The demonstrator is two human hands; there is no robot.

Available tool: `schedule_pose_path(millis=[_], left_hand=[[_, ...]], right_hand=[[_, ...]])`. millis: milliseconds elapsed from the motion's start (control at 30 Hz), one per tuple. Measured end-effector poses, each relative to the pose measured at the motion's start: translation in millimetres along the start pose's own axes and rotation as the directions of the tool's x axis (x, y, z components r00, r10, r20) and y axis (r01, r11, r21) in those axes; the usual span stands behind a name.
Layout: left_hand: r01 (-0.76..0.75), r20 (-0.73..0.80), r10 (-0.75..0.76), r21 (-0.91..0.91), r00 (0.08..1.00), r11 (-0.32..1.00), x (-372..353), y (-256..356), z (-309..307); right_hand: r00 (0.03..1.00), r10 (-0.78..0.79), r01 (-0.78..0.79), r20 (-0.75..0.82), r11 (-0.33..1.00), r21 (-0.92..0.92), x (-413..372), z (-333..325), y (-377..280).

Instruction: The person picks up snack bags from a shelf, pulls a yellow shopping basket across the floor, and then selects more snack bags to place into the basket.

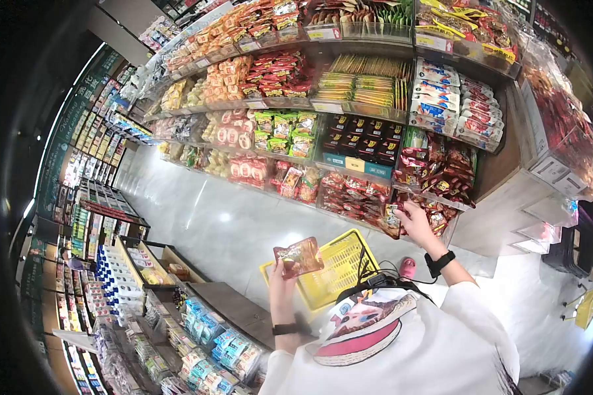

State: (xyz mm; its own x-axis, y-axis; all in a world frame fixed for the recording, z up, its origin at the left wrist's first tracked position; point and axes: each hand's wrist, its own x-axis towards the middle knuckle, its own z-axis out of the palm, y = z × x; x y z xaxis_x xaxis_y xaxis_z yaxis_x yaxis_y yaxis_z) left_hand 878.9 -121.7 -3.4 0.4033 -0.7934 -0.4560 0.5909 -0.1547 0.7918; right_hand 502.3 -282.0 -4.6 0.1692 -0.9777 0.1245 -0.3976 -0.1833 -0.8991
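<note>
My left hand (282,280) grips a reddish-brown snack packet (300,257) by its left end, above a yellow shopping basket (336,263). On the right, my right hand (412,218) reaches to the lowest shelf, its fingers closed at the edge of a small dark packet with green and red print (392,218). Red snack packets (354,197) lie in the bin to the left of that hand, and more red packets (439,216) are behind it. Both wrists wear black bands.
Tiered shelves of bagged snacks (359,89) curve across the top. A wooden end panel (487,210) stands at the right. Low display units with blue bags (201,319) are at the lower left. A pink shoe (407,266) shows beside the basket on the pale floor (197,210).
</note>
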Motion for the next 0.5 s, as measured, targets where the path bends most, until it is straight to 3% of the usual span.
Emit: schedule_pose_path(millis=[100,133,200,300,333,467,500], left_hand=[[-0.045,0.089,0.053,-0.084,0.995,0.995,-6,29,25],[-0.04,0.093,0.05,-0.104,0.994,0.994,-10,37,32],[-0.031,0.102,0.046,-0.145,0.994,0.989,-20,48,46],[0.024,0.236,0.013,-0.153,0.972,0.988,-37,62,58],[0.055,0.32,-0.006,-0.144,0.947,0.988,-41,64,59],[0.089,0.39,-0.045,-0.096,0.92,0.991,-53,68,56],[0.087,0.391,-0.041,-0.101,0.919,0.991,-58,70,57]], right_hand=[[0.982,0.141,-0.187,0.129,0.845,0.501,6,6,-88],[0.972,0.164,-0.233,0.167,0.73,0.642,7,11,-108],[0.932,0.215,-0.348,0.29,0.315,0.883,6,23,-130],[0.889,0.146,-0.454,0.435,0.146,0.879,1,23,-175],[0.879,0.11,-0.476,0.464,0.136,0.869,0,27,-177],[0.84,0.11,-0.538,0.532,0.037,0.842,-11,38,-191],[0.844,0.101,-0.534,0.526,0.082,0.841,-14,39,-194]])
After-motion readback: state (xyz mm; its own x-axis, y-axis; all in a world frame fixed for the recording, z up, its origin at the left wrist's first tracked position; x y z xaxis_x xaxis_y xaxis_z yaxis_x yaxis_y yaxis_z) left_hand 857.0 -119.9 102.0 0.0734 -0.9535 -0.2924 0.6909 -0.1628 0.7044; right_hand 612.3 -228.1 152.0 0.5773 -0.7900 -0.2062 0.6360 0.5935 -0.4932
